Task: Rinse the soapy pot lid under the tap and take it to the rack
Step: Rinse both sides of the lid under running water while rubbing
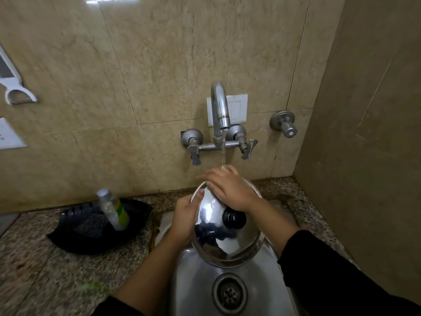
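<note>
Left hand [185, 216] curled in a grip with the thumb pointing up and away, forearm bare below a dark sleeve, right hand [229, 190] laid flat, palm down, fingers spread and blurred, right forearm reaching in from lower right, dark-sleeved

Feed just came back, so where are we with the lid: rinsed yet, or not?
Done: tap is running and the pot lid is over the sink. In hand: left hand holds the rim while right hand rubs the top under the stream; no suds are visible on the dome. Left: finish rinsing and carry it to the rack, which is not in view.
</note>
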### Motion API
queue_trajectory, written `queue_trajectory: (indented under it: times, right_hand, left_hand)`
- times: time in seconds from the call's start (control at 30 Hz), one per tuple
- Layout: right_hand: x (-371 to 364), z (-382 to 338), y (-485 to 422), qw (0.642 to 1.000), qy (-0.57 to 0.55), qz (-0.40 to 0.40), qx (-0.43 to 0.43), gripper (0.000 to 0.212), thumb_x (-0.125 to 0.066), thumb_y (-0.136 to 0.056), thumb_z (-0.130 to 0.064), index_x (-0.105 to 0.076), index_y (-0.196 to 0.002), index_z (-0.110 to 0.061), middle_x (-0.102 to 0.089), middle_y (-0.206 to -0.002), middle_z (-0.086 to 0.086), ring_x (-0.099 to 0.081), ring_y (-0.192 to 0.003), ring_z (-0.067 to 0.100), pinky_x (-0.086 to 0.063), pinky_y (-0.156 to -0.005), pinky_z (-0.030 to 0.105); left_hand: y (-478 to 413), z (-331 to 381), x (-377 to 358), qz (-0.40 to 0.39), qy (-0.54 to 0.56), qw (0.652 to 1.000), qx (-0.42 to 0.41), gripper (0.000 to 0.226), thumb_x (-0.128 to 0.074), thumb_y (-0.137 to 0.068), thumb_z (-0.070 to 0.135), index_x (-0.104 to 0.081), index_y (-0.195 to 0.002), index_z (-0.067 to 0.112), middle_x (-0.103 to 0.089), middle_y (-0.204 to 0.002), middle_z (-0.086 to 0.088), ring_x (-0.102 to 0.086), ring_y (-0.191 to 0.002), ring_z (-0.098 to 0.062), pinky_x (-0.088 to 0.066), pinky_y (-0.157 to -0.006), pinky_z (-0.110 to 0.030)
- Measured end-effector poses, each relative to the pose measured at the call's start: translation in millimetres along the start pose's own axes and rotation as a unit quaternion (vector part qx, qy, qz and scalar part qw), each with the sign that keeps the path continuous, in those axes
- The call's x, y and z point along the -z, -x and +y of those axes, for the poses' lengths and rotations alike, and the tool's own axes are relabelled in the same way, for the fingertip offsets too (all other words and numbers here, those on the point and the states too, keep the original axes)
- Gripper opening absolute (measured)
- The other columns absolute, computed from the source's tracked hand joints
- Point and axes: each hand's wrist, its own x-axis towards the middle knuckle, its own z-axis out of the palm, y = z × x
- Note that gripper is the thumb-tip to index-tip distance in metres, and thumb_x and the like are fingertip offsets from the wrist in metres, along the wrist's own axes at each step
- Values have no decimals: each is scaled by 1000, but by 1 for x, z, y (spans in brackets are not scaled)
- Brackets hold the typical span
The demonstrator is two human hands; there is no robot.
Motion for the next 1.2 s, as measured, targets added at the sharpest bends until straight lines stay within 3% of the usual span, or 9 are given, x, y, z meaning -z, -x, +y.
queue_trajectory:
  times: [0.1, 0.27, 0.47, 0.6, 0.73, 0.87, 0.93, 1.07, 1.2]
  right_hand:
    - [4, 6, -2, 1000, -16, 9, 9, 38, -38, -99, -41, -53, -131, -27, -61, -124, -3, -50, -115, 14, -33, -99, 36]
    - [10, 33, 13, 912, -285, 91, -280, 27, -51, -93, -45, -64, -82, -25, -66, -81, -4, -61, -80, 16, -49, -81, 46]
    - [14, 18, 5, 953, -230, 12, -194, 36, -56, -85, -56, -65, -84, -21, -68, -79, 2, -64, -76, 20, -51, -72, 42]
    - [14, 18, 7, 949, -195, 62, -239, 47, -59, -79, -63, -64, -80, -17, -67, -74, 4, -63, -71, 20, -50, -65, 37]
    - [-3, 38, 33, 866, -278, 205, -361, 51, -59, -83, -57, -56, -61, -11, -57, -60, 5, -54, -60, 16, -44, -60, 35]
    - [-24, 36, 58, 762, -467, 216, -394, 23, -57, -94, -25, -69, -77, -14, -65, -77, 0, -58, -75, 15, -46, -72, 32]
    - [-27, 32, 69, 780, -454, 208, -377, 20, -48, -98, -15, -68, -96, -17, -68, -94, 0, -62, -88, 14, -47, -79, 28]
    - [-26, 34, 95, 924, -247, 176, -232, 51, -43, -87, 11, -54, -129, -15, -50, -134, 8, -47, -119, 8, -34, -100, 7]
    - [-26, 35, 108, 986, 19, 136, -95, 74, -60, -74, 13, -50, -136, -25, -42, -145, 10, -36, -135, 26, -28, -113, 40]
  left_hand:
    - [4, -3, 2, 25, 12, 1000, -13, 26, -55, -95, 22, -70, -80, 6, -69, -68, -4, -64, -57, -7, -51, -55, -17]
    - [3, -7, 12, 58, 88, 994, 42, 25, -55, -94, 29, -70, -85, 11, -70, -87, -14, -67, -82, -28, -55, -80, -41]
    - [-22, 12, 22, -101, -23, 993, 52, 53, -67, -82, 40, -62, -88, -12, -61, -79, -20, -56, -71, -31, -43, -68, -41]
    - [-19, 3, 17, -51, -37, 997, 34, 64, -62, -77, 57, -65, -84, -6, -62, -77, -21, -55, -67, -32, -45, -66, -44]
    - [-15, -16, 18, 78, 65, 993, 63, 36, -62, -86, 46, -69, -70, 14, -67, -70, -9, -62, -68, -25, -50, -70, -38]
    - [-12, -32, 16, 155, 80, 981, 82, 36, -60, -90, 42, -64, -66, 15, -64, -58, 4, -58, -57, -14, -49, -67, -29]
    - [-8, -38, 16, 172, 93, 975, 103, 34, -59, -90, 42, -63, -69, 15, -64, -68, -1, -58, -63, -16, -48, -69, -31]
    - [-7, -43, 20, 197, 147, 961, 129, 33, -55, -92, 43, -64, -78, 15, -68, -85, -6, -62, -74, -18, -53, -77, -33]
    - [-11, -49, 21, 203, 210, 940, 180, 46, -49, -92, 51, -62, -109, 9, -66, -102, -7, -64, -87, -23, -55, -77, -35]
